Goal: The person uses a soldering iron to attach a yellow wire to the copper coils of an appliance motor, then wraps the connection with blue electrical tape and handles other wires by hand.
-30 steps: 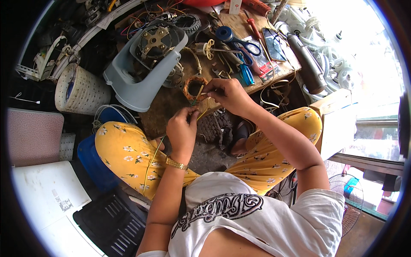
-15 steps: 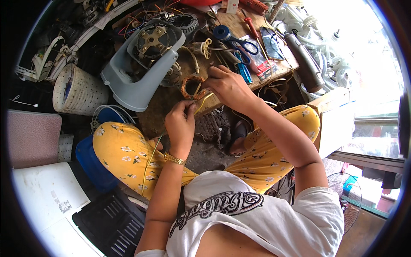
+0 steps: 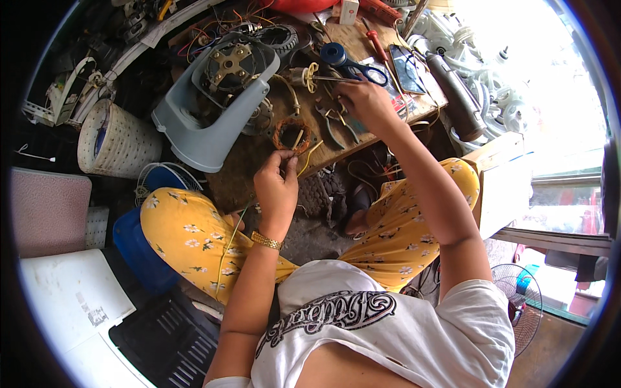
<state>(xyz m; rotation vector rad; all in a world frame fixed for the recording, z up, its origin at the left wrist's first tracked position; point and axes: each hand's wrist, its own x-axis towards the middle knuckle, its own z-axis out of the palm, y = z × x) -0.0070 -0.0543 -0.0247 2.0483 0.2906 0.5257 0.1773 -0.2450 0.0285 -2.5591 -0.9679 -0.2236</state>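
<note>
My left hand (image 3: pixel 277 187) is closed in a pinch at the near rim of a copper-wound motor coil (image 3: pixel 283 137) on the wooden bench. A thin yellow-green wire (image 3: pixel 225 258) runs up across my left thigh into that hand, and its yellow end (image 3: pixel 313 152) shows beyond the fingers. Over the tools to the right, my right hand (image 3: pixel 370 105) is bent with its fingers curled down; whatever lies under the fingertips is hidden. Beside it, pliers (image 3: pixel 335 124) with spread handles lie on the bench. Blue-handled scissors (image 3: pixel 375 72) are just past the knuckles.
A grey fan housing (image 3: pixel 194 139) with a motor stands on the left of the bench. A rotor with a shaft (image 3: pixel 303 77), a red screwdriver (image 3: pixel 377 45), a phone (image 3: pixel 407 68) and a dark cylinder (image 3: pixel 456 97) crowd the far right. A perforated basket (image 3: pixel 119 139) stands at the left.
My right hand has left the coil and wire and moved right and away over the tools, uncovering the pliers. My left hand stays by the coil, shifted slightly.
</note>
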